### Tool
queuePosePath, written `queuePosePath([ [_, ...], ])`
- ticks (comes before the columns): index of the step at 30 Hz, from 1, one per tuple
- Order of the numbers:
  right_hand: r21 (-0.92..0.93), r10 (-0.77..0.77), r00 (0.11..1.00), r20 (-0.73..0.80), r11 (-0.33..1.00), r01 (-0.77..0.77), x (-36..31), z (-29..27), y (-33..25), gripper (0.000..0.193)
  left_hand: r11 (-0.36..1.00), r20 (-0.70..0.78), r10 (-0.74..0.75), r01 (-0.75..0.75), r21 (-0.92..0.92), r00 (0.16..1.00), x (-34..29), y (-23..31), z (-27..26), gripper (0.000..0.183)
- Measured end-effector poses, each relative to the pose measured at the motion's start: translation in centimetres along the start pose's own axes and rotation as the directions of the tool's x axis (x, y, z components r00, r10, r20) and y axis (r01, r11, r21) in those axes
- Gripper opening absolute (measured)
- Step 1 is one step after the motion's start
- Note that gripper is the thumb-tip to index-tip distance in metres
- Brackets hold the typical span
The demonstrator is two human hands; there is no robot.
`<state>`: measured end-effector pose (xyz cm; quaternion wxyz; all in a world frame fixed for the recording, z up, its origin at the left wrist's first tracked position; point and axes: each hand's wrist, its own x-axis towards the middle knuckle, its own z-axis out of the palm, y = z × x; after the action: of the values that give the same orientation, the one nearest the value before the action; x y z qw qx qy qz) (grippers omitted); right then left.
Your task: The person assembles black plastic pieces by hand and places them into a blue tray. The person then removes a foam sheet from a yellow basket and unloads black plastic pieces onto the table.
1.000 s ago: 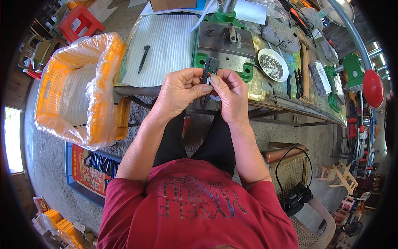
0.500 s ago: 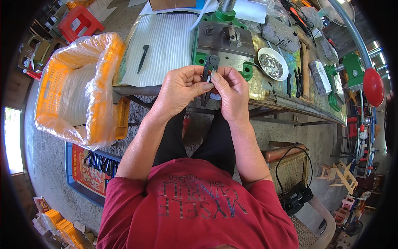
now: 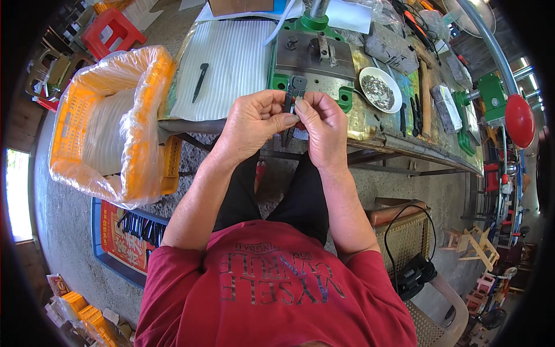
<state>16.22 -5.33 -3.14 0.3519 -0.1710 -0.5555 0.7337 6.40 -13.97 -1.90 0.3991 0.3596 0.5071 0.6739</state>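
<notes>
Just in front of the green press (image 3: 313,23), both hands hold a slim black tool (image 3: 296,85) with a wide, rounded head at the top and a narrow tail below. My left hand (image 3: 250,122) pinches its left side between thumb and fingers. From the right, my right hand (image 3: 325,124) grips it, thumb laid along the front. The fingers cover its middle. A similar long black piece (image 3: 200,81) lies on the white ribbed foam sheet (image 3: 237,63) to the left. The press's steel base plate (image 3: 315,55) is just beyond the hands.
On the bench's right are a white bowl (image 3: 395,87) of small metal parts, a hammer (image 3: 426,98) and dark hand tools. A red ball handle (image 3: 521,121) juts in at right. To the left stands a plastic-lined yellow crate (image 3: 60,136), above a blue tray (image 3: 118,272) of black pieces.
The black tool's head has shifted slightly, and its two upper parts now look closer together. Both hands keep nearly the same place and grip.
</notes>
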Motion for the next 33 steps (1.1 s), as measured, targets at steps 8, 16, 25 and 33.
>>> queuePosePath([
  [8, -0.021, -0.012, 1.000, -0.007, 1.000, 0.011, 0.1, 0.1, -0.1, 0.010, 1.000, -0.017, 0.007, -0.007, 0.026, 1.000, 0.1, -0.2, 0.0, 0.030],
  [16, -0.068, -0.021, 1.000, -0.020, 0.998, 0.020, 0.6, -0.1, -0.1, 0.010, 0.999, 0.002, 0.016, -0.016, 0.048, 1.000, 0.7, 0.3, 0.1, 0.029],
  [25, -0.065, -0.076, 0.997, -0.028, 0.995, 0.074, 1.7, -0.4, -0.3, 0.010, 0.982, 0.001, -0.029, 0.028, 0.189, 1.000, 1.9, 1.2, 0.1, 0.022],
  [33, -0.032, -0.083, 0.996, -0.035, 0.996, 0.082, 2.5, -0.4, -1.2, 0.010, 0.972, 0.026, 0.045, -0.050, 0.229, 0.999, 2.9, 1.5, 0.2, 0.030],
])
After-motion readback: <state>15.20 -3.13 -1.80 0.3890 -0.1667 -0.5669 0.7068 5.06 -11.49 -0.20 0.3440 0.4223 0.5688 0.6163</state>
